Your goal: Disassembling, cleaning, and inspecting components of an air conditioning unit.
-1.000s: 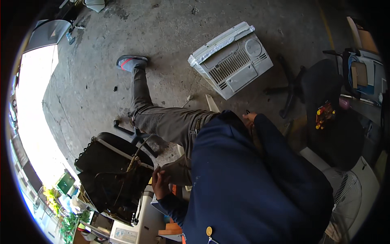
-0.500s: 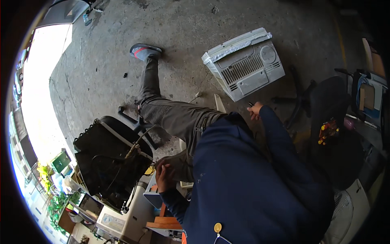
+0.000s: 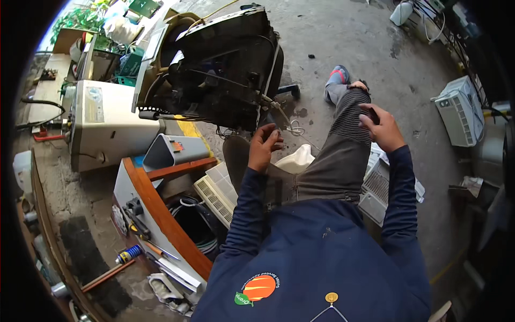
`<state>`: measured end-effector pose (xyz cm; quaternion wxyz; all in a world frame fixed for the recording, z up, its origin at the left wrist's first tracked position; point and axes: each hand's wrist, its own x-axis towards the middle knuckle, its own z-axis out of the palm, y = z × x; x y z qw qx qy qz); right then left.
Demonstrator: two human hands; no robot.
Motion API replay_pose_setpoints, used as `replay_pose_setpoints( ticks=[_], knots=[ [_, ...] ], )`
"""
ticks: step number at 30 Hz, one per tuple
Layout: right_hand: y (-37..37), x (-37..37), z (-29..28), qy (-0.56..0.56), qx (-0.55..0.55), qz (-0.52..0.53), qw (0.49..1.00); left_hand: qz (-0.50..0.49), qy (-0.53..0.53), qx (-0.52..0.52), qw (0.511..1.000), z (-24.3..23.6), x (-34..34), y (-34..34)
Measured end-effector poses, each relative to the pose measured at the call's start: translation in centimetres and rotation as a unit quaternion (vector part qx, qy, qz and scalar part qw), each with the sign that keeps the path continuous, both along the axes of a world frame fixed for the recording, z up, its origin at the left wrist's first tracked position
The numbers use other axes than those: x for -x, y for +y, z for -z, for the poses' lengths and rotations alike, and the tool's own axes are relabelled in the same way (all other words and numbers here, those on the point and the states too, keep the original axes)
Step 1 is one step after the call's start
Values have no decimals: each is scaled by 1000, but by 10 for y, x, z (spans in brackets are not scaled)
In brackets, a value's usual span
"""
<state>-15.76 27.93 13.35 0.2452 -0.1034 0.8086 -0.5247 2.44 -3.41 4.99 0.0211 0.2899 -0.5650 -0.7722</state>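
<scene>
My left hand point(image 3: 264, 146) is raised in front of my knee, its fingers half bent and apart, with nothing visible in them. It is near the lower edge of a dark, dirty machine chassis point(image 3: 222, 80), which rests on a swivel chair and has a cord tied at its side. My right hand point(image 3: 387, 132) hovers over my other thigh, closed on a small dark object point(image 3: 373, 114) whose kind I cannot make out. Beneath my right forearm a white vented plastic housing point(image 3: 375, 185) lies on the floor, partly hidden by my leg and sleeve.
A cream-coloured box-shaped unit point(image 3: 115, 121) stands at left. Nearer is a wood-edged board point(image 3: 161, 214) with tools and a blue spray can point(image 3: 129, 254) beside it. A louvred cream panel point(image 3: 214, 196) leans near my leg. A white window air conditioner point(image 3: 460, 112) stands at right.
My view has turned left toward the chassis. My right hand has come from beside the white housing to above my thigh, still closed on the dark object. My left hand remains near the chassis.
</scene>
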Motion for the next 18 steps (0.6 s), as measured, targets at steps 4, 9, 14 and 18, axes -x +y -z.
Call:
replay_pose_setpoints(
  ticks=[4,9,14,18],
  knots=[
    [-123,11,-17,-189,175,-205,944,-93,34,59,993,20,19,3],
    [-212,-26,12,-189,256,-138,938,-75,68,34,994,-8,13,-3],
    [-214,-42,15,90,155,-32,983,-40,76,72,994,-22,7,-13],
    [-213,-33,14,160,40,-24,986,-47,72,54,995,-33,36,-8]
  ],
)
